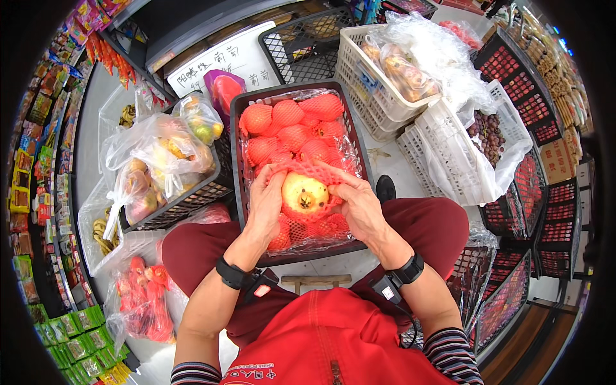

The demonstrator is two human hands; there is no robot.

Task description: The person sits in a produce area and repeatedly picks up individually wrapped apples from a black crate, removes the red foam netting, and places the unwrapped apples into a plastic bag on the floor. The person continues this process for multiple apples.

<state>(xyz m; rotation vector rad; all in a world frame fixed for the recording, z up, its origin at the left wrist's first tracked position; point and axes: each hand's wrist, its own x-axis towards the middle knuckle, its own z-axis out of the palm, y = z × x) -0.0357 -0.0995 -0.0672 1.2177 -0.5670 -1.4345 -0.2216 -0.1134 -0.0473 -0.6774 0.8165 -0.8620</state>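
Observation:
Both hands are over a black plastic crate (pixel 237 159) that holds several round fruits in red foam nets (pixel 294 137). Between them is a pale yellow pomegranate (pixel 305 191) with dark spots, its crown facing up. A red foam net (pixel 308 168) lies around its sides and far edge, leaving the top bare. My left hand (pixel 265 199) grips the net at the fruit's left side with thumb and fingers. On the right side, my right hand (pixel 353 202) pinches the net, fingers stretched along its far rim. Clear plastic film lines the crate.
To the left stands a black crate (pixel 178 207) with bagged fruit; a bag of red foam nets (pixel 144 298) lies nearer. White crates (pixel 375 115) at the right hold bagged fruit and grapes (pixel 486 134). A handwritten sign (pixel 219 57) leans beyond. A wooden stool (pixel 316 279) edge shows between the legs.

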